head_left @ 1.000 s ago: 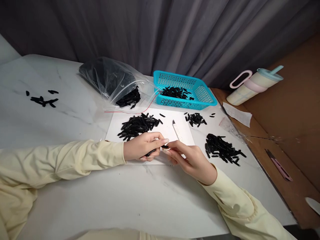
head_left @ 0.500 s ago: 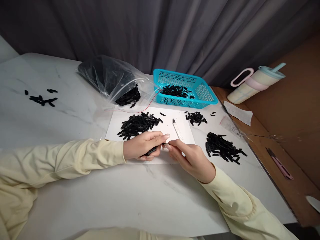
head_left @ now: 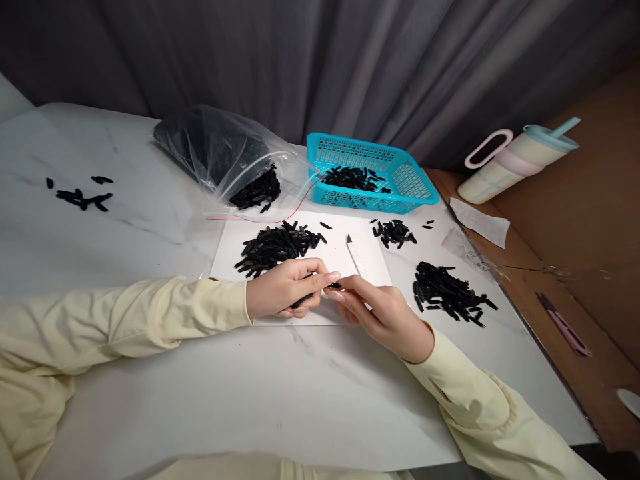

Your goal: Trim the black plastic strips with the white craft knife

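My left hand rests on a white sheet and pinches a small black plastic piece between thumb and fingers. Facing it, my right hand grips a white craft knife, whose blade end points away toward the basket. The fingertips of both hands meet at the black piece. Just beyond my left hand, on the same sheet, lies a heap of black pieces.
A turquoise basket at the back holds more black pieces. A clear plastic bag of them lies to its left. Other piles sit at right, behind the knife and far left. A tumbler and pink cutter rest on brown cardboard.
The hands stay joined at the black piece with only small finger shifts. The view has drifted slightly, so everything sits a little higher in the frame.
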`<state>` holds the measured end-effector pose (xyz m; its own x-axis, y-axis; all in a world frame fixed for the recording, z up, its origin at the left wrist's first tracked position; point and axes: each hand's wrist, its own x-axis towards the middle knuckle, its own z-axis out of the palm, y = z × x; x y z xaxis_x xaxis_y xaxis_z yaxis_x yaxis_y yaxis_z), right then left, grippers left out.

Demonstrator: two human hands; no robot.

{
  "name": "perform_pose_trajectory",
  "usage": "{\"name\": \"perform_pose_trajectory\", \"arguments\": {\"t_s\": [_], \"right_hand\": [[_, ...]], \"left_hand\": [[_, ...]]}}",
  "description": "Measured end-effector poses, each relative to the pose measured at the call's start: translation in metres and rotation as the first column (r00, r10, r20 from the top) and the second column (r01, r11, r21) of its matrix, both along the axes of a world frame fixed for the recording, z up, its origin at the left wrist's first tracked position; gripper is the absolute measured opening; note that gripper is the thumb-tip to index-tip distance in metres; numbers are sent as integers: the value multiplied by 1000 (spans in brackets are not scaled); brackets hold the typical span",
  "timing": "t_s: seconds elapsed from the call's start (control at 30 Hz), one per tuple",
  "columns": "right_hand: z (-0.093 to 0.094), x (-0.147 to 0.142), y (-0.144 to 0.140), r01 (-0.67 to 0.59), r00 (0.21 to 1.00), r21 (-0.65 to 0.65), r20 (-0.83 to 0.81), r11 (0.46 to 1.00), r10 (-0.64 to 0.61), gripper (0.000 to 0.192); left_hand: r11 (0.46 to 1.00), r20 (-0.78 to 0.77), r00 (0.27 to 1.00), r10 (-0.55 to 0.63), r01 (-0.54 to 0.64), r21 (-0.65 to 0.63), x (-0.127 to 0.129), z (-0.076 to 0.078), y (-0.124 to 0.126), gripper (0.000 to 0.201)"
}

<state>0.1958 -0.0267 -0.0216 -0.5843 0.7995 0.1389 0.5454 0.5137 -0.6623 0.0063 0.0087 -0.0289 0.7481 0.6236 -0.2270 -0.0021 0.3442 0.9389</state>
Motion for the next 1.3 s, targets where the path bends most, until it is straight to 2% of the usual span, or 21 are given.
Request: {"name": "perform_pose_trajectory", "arguments": {"t_s": [0.57,0.7,1.3], "right_hand": [[-1,-2,1,7,1000,-57,-15,998,-8,18],[0,-3,1,4,1000,-71,-17,997,-6,19],[1,-3,1,-8,1000,-29,-14,1000,8,18]], "left_hand": [[1000,22,1000,20,-20,-2,0,1,-1,35],[999,44,999,28,-26,-42,0,-1,1,33],[997,46,998,46,-43,-65,-1,1,0,27]]}}
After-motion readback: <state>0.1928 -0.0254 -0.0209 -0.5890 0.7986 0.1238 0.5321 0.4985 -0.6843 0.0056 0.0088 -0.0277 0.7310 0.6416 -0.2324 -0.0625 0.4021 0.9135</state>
